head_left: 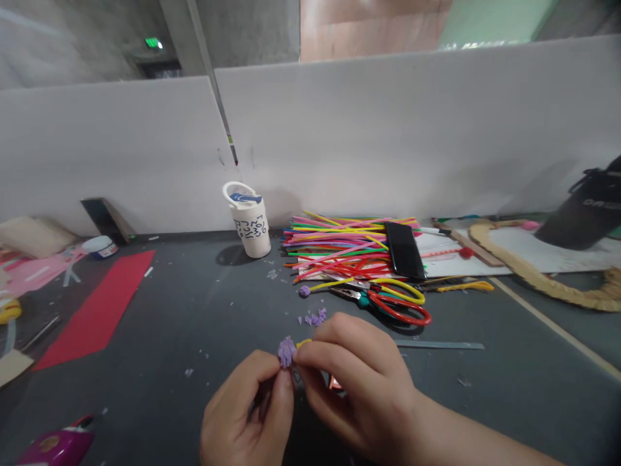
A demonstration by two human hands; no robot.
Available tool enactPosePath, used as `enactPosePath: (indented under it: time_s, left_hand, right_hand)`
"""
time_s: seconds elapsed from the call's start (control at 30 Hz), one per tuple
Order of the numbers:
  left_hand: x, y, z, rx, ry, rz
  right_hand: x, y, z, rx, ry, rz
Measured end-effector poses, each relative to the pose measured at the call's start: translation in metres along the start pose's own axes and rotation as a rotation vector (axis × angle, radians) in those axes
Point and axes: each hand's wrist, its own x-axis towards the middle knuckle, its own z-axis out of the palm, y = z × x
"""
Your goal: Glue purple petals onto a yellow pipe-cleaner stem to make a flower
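Between my two hands is a small purple paper flower head [286, 351] with ruffled edges. My left hand [250, 408] pinches its left side between thumb and forefinger. From the right, the thumb and fingertips of my right hand [356, 382] press together at the flower's other side. A short bit of yellow stem [304, 343] shows beside those fingertips; the rest is hidden behind the hand. Loose purple paper scraps [316, 318] lie just beyond. Farther back rests another purple flower [305, 292] on a yellow stem. A small orange-edged object, mostly covered, is under my right hand.
Red-and-yellow-handled scissors [400, 307] and pliers [347, 294] lie near colourful craft stems [334, 243] and a black phone [405, 250]. A white cup [251, 226] stands behind. Red paper [104, 304] and a purple glue gun [61, 446] are left; a clear glue stick [441, 345] lies right.
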Motion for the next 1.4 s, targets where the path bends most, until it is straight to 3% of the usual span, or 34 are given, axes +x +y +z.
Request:
enactPosePath:
  time_s: [0.17,1.4]
  left_hand:
    - [0.0008,-0.0021,-0.0007,-0.004,-0.027,0.042]
    - [0.0016,-0.0011,-0.0017,0.039,-0.041,0.010]
  right_hand:
    - [0.0007,-0.0009,-0.0005,-0.016,-0.007,0.004]
    - [0.0005,-0.0008,-0.0002,-0.047,-0.028,0.020]
